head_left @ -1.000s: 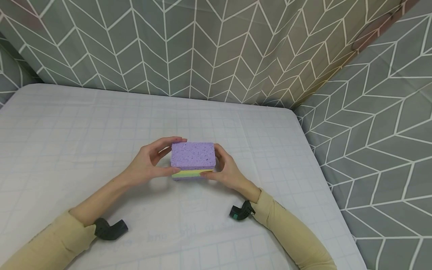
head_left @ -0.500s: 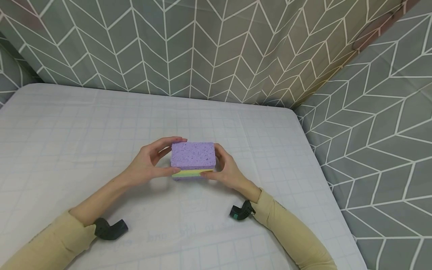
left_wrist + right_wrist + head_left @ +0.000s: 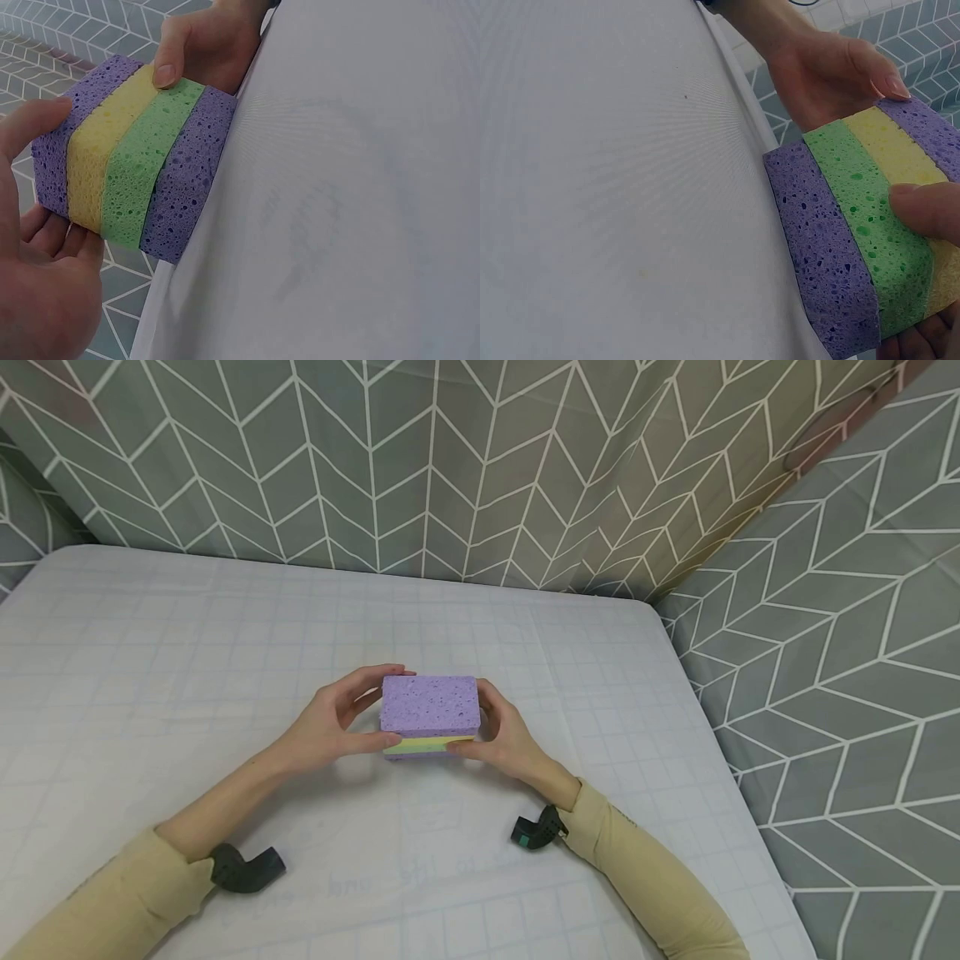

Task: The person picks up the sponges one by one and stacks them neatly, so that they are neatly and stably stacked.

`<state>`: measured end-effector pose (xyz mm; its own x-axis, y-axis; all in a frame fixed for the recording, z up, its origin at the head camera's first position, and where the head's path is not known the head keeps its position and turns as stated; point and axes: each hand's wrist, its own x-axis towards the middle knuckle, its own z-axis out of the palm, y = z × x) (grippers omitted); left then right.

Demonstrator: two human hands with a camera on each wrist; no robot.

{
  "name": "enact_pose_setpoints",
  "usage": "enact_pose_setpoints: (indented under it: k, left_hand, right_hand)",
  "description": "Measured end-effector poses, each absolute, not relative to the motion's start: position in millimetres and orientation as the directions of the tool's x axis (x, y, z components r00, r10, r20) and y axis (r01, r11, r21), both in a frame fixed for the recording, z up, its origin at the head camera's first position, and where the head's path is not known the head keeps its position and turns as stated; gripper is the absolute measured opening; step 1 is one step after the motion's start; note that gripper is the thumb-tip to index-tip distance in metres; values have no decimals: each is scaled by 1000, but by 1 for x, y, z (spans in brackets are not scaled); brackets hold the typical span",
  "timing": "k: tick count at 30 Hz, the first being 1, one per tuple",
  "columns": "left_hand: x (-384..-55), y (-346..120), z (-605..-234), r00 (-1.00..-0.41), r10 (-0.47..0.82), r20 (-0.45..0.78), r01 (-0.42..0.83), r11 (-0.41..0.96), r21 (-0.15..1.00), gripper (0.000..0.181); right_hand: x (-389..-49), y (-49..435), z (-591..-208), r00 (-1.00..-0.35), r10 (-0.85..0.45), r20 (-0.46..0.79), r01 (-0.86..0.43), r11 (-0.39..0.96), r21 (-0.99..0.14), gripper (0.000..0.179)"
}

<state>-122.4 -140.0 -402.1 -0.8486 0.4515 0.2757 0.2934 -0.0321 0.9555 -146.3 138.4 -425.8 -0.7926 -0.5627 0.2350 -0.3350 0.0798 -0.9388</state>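
A neat stack of several sponges stands on the white table (image 3: 225, 635), held between both hands. The top purple sponge (image 3: 430, 703) lies over a yellow sponge (image 3: 94, 180), then a green sponge (image 3: 135, 176). Another purple sponge (image 3: 817, 247) forms the bottom, against the table surface. My left hand (image 3: 326, 722) grips the stack's left end, thumb on the near face by the top purple sponge, fingers round the back. From the right end, my right hand (image 3: 513, 739) grips it, thumb on the near face where yellow meets green; its other fingers are partly hidden behind.
Black wrist-worn cameras, a left one (image 3: 246, 870) and a right one (image 3: 536, 831), sit by the sleeve cuffs. A patterned grey curtain (image 3: 375, 468) hangs behind the table's far edge, with more patterned cloth (image 3: 847, 693) along the right.
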Motion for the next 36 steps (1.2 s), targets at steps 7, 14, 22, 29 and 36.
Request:
enact_pose_setpoints:
  k: [7,14,22,29,36]
  left_hand:
    - [-122,-140,-404,-864,450,226,243,-21,970,79]
    - [-123,-140,-407,-868,454,202,235,17,972,78]
    - [-123,-140,-411,-877,447,175,202,13,979,76]
    - [-123,-139,-412,-884,435,171,191,2,982,76]
    - [-122,-138,-413,-887,431,164,180,-3,984,77]
  right_hand:
    - [-147,139,-426,-793,-565,229,-329,81,-941,80]
    - [-146,139,-426,-793,-565,228,-325,76,-943,80]
    - [-146,140,-427,-792,-564,234,-332,76,-940,80]
    - [-146,140,-427,-787,-566,246,-343,69,-937,81]
    - [-145,140,-427,-790,-565,239,-336,73,-939,81]
